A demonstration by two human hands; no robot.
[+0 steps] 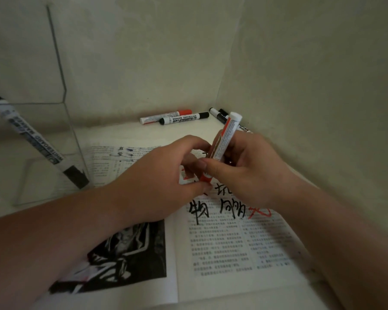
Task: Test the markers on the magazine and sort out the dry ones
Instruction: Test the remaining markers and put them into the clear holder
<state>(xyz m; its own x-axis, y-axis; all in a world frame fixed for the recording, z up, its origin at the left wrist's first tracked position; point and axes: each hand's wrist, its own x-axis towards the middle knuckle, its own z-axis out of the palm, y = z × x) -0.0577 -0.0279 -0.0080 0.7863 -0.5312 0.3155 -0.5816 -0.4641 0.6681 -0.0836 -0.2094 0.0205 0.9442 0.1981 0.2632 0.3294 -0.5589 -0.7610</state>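
An open magazine lies on the white table, its right page marked with black and red strokes. Above it my right hand grips a red whiteboard marker, held nearly upright with its white end up. My left hand pinches the marker's lower red end, fingers curled around it. A red marker and a black marker lie capped by the back wall. More black markers lie in the right corner, partly hidden behind the held one.
A clear glass box stands at the left with one black marker leaning inside it. Walls close the table off at the back and right.
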